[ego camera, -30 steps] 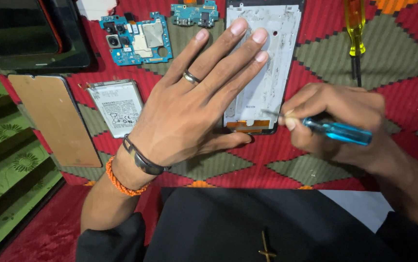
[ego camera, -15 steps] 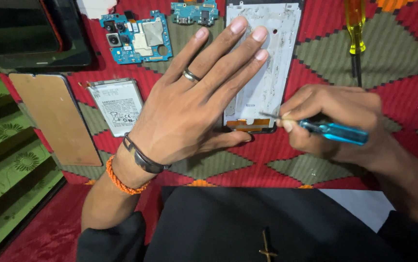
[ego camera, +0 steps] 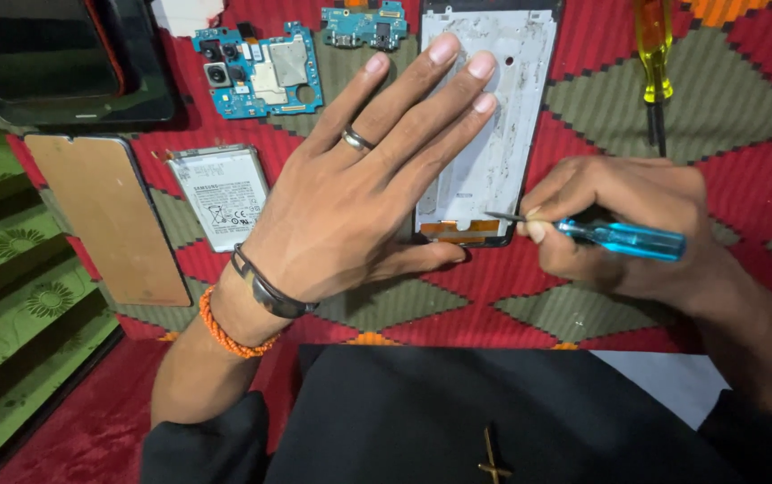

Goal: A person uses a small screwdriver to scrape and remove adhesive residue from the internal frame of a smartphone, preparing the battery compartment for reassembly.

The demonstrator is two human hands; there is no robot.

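Phone frame [ego camera: 503, 116] is laid face-up on the red/olive patterned cloth [ego camera: 727, 99], long axis running away from the camera, top edge cut off by the picture's upper border. It is pinned flat by the left hand [ego camera: 364, 202]: fingers spread wide, laid across the frame's left half, thumb just below its bottom edge. Nothing is gripped by that hand.

Blue-handled screwdriver [ego camera: 615, 235] is held in the closed right hand [ego camera: 628, 224], tip set at the frame's bottom right corner, beside the orange flex strip [ego camera: 458, 229].

Open room: bare cloth right of the frame and below it. Frame's left side is fully covered by the left hand.

Around:
- yellow-handled screwdriver [ego camera: 653, 63] is lying upper right, well apart from the right hand
- battery [ego camera: 222, 193] is just left of the left hand, apart from it
- tan back panel [ego camera: 108, 215] is further left, at the cloth's edge
- blue main board [ego camera: 260, 70] and small sub-board [ego camera: 364, 25] are at top, near the fingertips
- dark tray [ego camera: 63, 63] is in the top left corner
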